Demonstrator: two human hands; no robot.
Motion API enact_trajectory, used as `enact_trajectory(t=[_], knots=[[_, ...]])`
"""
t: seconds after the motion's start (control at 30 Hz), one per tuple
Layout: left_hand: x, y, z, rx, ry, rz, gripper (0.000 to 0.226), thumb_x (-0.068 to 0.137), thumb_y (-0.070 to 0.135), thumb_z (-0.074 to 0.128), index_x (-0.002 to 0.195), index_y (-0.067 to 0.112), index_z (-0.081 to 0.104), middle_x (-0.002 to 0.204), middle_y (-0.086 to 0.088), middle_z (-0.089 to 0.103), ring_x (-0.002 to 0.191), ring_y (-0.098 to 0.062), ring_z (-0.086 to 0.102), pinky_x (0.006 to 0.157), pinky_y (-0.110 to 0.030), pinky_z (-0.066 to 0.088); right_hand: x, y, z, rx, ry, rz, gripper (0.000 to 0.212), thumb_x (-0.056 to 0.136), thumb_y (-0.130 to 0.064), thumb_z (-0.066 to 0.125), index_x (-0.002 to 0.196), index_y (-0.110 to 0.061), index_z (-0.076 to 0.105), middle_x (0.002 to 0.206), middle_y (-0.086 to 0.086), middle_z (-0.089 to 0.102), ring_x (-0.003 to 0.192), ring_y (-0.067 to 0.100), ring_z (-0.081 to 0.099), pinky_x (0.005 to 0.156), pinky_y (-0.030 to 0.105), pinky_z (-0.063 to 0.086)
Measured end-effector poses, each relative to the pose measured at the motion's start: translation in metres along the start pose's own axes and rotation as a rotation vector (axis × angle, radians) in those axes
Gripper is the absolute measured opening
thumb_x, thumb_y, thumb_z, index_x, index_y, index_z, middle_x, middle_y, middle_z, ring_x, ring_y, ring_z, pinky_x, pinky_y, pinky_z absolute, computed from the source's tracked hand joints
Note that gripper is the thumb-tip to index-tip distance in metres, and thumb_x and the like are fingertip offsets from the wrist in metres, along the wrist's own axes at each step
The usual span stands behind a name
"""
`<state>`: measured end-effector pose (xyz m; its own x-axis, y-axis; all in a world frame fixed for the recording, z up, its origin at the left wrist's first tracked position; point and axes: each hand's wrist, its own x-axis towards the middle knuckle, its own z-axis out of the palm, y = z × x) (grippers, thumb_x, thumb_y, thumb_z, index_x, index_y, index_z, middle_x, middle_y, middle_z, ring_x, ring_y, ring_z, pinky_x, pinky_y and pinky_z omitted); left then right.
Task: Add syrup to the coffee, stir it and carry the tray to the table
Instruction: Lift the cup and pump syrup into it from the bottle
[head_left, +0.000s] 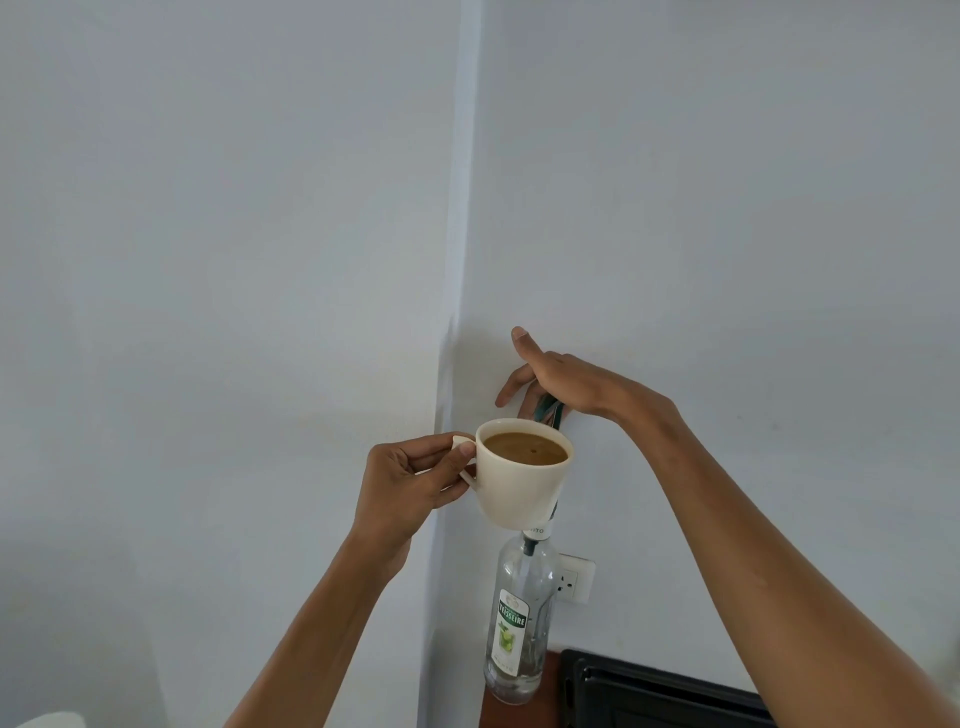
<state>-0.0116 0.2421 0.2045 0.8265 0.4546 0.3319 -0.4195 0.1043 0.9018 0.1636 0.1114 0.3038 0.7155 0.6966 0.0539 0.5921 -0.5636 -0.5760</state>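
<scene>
Two hands busy: left hand (410, 483) pinches cup (524, 475) handle, holding coffee under pump spout; right hand (558, 382) spread, palm pressing syrup bottle (519, 618) pump.

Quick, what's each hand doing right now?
Left hand: closed on the coffee cup handle.
Right hand: fingers spread, palm pressing the syrup bottle pump.

Single head-worn view, wide-angle, no second view to overlap. It faces forward toward a wall corner (457, 260), pitched fairly level, so bare wall fills everything above the hands. Both forearms enter from the bottom edge and reach away from the lens. Left hand (410, 483) and right hand (561, 384) sit close, just below frame centre. Beneath the hands, a bottle (519, 618) and a dark tray corner (649, 691) crowd the lower edge.
</scene>
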Motion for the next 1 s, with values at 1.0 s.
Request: enact_trajectory(t=[1.0], knots=[[0.012, -0.005, -0.001, -0.014, 0.006, -0.053, 0.015, 0.088, 0.009, 0.075, 0.099, 0.014, 0.084, 0.093, -0.010, 0.084, 0.088, -0.023, 0.082, 0.075, -0.028, 0.066, -0.002, 0.008, 0.012, 0.062, 0.096, -0.019, 0.094, 0.091, -0.081, 0.008, 0.087, -0.025, 0.084, 0.097, 0.007, 0.078, 0.096, 0.024, 0.070, 0.082, 0.035, 0.052]])
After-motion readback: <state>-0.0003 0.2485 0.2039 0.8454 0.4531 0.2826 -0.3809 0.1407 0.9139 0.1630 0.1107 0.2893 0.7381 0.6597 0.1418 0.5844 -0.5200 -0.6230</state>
